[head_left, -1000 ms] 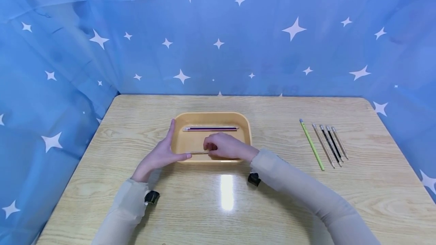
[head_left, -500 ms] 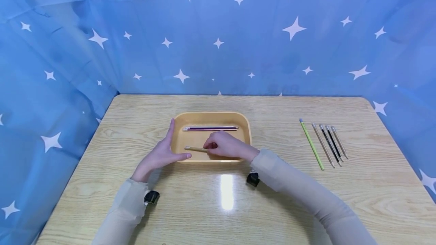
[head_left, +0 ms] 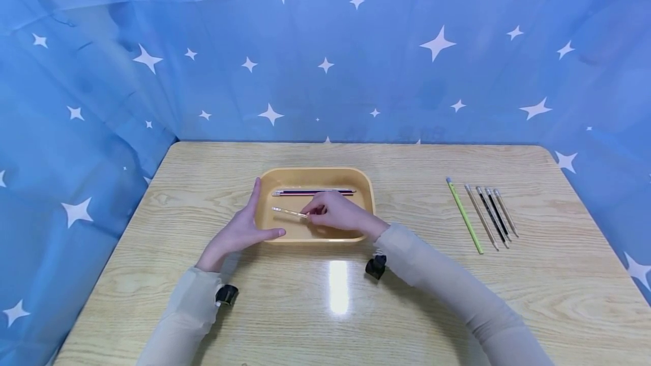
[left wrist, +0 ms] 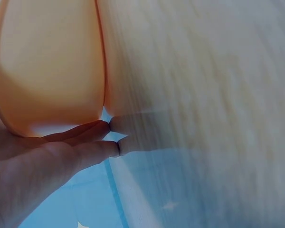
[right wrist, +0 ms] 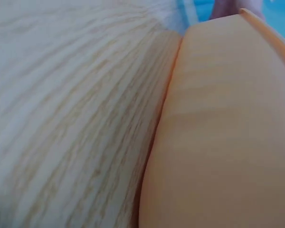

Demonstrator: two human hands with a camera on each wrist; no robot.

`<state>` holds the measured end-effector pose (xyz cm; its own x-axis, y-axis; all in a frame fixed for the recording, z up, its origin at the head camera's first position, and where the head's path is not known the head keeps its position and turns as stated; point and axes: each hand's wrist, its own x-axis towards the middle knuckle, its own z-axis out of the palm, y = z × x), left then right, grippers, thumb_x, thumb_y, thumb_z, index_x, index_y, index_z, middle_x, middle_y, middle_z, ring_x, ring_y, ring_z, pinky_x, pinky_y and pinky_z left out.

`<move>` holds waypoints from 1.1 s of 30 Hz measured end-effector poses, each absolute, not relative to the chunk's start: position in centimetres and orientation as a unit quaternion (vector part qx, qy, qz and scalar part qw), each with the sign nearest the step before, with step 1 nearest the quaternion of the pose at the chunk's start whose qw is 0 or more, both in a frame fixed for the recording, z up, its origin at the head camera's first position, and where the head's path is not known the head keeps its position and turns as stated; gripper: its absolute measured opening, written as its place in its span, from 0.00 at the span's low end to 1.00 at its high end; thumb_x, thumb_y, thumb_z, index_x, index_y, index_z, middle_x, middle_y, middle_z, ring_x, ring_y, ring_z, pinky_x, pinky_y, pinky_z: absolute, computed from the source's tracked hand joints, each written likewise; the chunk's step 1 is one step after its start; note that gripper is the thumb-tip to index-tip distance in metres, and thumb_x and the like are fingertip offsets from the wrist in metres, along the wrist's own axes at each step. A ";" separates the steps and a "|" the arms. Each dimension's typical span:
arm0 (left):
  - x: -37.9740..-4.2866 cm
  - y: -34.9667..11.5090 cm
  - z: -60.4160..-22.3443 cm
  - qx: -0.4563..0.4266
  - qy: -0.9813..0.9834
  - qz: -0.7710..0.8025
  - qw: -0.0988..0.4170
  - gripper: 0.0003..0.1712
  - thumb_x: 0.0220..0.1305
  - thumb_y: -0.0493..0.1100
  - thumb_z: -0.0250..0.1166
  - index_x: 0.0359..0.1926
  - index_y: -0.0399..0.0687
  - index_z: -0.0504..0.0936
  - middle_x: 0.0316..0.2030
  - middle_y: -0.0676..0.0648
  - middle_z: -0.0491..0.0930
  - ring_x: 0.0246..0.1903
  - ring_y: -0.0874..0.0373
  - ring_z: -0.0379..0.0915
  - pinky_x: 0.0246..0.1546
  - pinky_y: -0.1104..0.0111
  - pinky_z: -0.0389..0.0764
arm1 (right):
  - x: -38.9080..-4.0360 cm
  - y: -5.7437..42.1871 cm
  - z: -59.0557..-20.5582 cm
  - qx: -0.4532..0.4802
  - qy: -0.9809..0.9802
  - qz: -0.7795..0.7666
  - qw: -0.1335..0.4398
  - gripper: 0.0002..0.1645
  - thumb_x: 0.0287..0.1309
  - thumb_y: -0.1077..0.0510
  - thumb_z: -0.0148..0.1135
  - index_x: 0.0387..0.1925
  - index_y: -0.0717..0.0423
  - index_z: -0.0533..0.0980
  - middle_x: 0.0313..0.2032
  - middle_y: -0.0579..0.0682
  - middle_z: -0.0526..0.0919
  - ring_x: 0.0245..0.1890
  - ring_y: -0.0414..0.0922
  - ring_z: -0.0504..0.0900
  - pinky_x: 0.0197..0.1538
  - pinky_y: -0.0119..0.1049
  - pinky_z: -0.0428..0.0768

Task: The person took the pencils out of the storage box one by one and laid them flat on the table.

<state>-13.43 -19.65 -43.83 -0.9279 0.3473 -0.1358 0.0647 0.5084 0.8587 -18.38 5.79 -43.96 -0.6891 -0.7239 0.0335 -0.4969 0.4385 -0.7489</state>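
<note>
A shallow orange-yellow tray [head_left: 315, 240] sits on the table. My right hand [head_left: 338, 212] reaches over its near right side and pinches a gold-coloured pencil [head_left: 290, 211], whose pale eraser end points left; the fingers cover the rest of it. At the tray's left end, my left hand [head_left: 239, 231] lies along the wall, thumb stretched across the near corner and fingers straight toward the far corner. The left wrist view shows these straight fingers [left wrist: 85, 147] against the tray's outer wall. Dark and striped pencils [head_left: 314, 192] lie side by side inside, near the far wall.
To the tray's right, a green pencil [head_left: 465, 216] with a blue end lies on the wooden table [head_left: 417, 196]. Beside it are several slanted pencils [head_left: 492, 216] in black, brown and grey. A blue star-printed curtain [head_left: 325, 89] hangs behind the table.
The gold-coloured pencil has moved away from the near wall toward the tray's middle, its eraser end now angled up-left. The right hand has shifted slightly farther off; the left hand stays still.
</note>
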 end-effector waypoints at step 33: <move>-13.4 -19.5 -43.8 0.121 0.856 0.481 0.144 0.74 0.50 0.52 0.76 0.75 0.50 0.23 0.74 0.34 0.39 0.69 0.36 0.47 0.64 0.45 0.52 | -17.5 9.5 -40.1 -0.244 0.793 -0.549 0.099 0.13 0.62 0.64 0.62 0.48 0.63 0.82 0.39 0.52 0.83 0.37 0.45 0.79 0.41 0.36 0.79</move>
